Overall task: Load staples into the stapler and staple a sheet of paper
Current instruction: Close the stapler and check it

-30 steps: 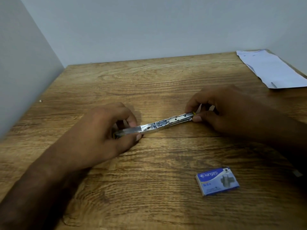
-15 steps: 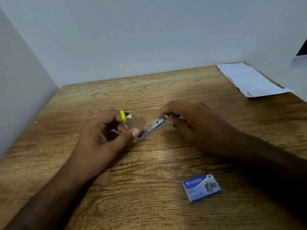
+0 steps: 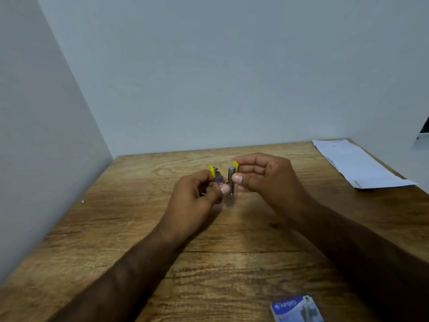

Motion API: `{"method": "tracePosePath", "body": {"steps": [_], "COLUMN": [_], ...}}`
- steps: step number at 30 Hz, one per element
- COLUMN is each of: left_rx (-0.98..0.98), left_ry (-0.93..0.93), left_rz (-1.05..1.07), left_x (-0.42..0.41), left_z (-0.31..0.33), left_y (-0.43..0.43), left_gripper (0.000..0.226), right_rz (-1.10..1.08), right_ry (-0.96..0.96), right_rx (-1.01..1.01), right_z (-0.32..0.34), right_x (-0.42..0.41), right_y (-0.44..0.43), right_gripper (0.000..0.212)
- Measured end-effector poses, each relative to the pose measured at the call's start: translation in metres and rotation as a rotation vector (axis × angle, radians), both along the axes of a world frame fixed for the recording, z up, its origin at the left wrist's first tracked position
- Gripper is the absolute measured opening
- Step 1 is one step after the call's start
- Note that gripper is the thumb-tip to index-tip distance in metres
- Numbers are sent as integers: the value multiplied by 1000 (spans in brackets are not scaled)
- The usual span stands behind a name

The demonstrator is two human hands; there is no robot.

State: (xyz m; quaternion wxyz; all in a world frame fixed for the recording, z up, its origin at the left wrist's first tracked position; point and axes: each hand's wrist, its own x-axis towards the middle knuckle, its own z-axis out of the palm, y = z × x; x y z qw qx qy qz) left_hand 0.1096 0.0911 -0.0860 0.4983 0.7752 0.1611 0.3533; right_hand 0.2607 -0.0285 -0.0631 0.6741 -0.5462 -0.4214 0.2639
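Observation:
A small metal stapler (image 3: 230,182) with yellow end caps is held upright above the wooden table (image 3: 144,224), opened into two arms. My left hand (image 3: 197,196) grips the left arm, whose yellow tip shows above the fingers. My right hand (image 3: 262,177) pinches the right arm near its yellow tip between thumb and forefinger. A blue staple box (image 3: 296,307) lies closed on the table near the front edge, to the right. A white sheet of paper (image 3: 357,163) lies at the back right corner.
Grey partition walls (image 3: 46,112) close the table on the left and at the back. A white edge of some device (image 3: 422,133) shows at the far right.
The stapler was lying stretched out flat between both hands on the table; it is now lifted and folded upright with its arms close together. The view has tilted upward.

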Motion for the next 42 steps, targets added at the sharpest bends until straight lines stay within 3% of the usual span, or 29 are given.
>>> {"method": "tracePosePath", "body": {"steps": [7, 26, 34, 38, 42], "left_rx": [3, 64, 66, -91, -344], "left_ry": [-2, 4, -29, -102, -176], "left_rz": [-54, 78, 2, -35, -41], "left_x": [14, 3, -5, -4, -5], "left_z": [-10, -9, 4, 11, 10], "left_y": [-2, -20, -18, -22, -21], "left_gripper": [9, 16, 17, 20, 21], "right_rz": [-67, -257, -129, -87, 47], "right_ry": [-8, -329, -224, -104, -170], "right_rx": [8, -40, 43, 84, 20], "right_z": [-14, -8, 2, 6, 5], "right_x": [-1, -27, -22, -19, -19], "right_y": [1, -6, -13, -15, -18], "right_gripper": [30, 31, 25, 35, 53]}}
